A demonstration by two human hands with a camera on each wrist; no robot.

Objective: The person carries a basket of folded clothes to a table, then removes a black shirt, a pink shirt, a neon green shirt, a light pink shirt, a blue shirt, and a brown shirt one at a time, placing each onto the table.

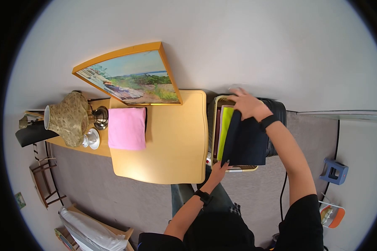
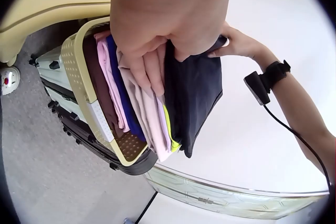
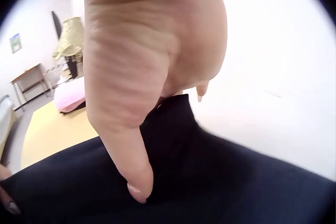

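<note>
A folded dark navy cloth (image 1: 249, 144) is held by both hands over a beige plastic basket (image 2: 77, 71). My right hand (image 1: 249, 104) grips its far end, thumb on one face and fingers behind the other. At the near end my left hand (image 1: 217, 173) pinches the cloth's edge, with some fingers reaching down beside the pale cloths in the left wrist view. Folded cloths stand upright in the basket: a brown one (image 2: 97, 82), a pale pink one (image 2: 139, 103) and a yellow-green one (image 1: 225, 129) right against the navy cloth.
Suitcases (image 2: 58, 87) stand by the basket. On the yellow table (image 1: 176, 138) to the left lie a folded pink cloth (image 1: 127, 129) and a leaning framed picture (image 1: 134, 75). A lamp (image 1: 69, 119) and a white cup on a saucer (image 1: 92, 139) stand beyond. A wall rises behind.
</note>
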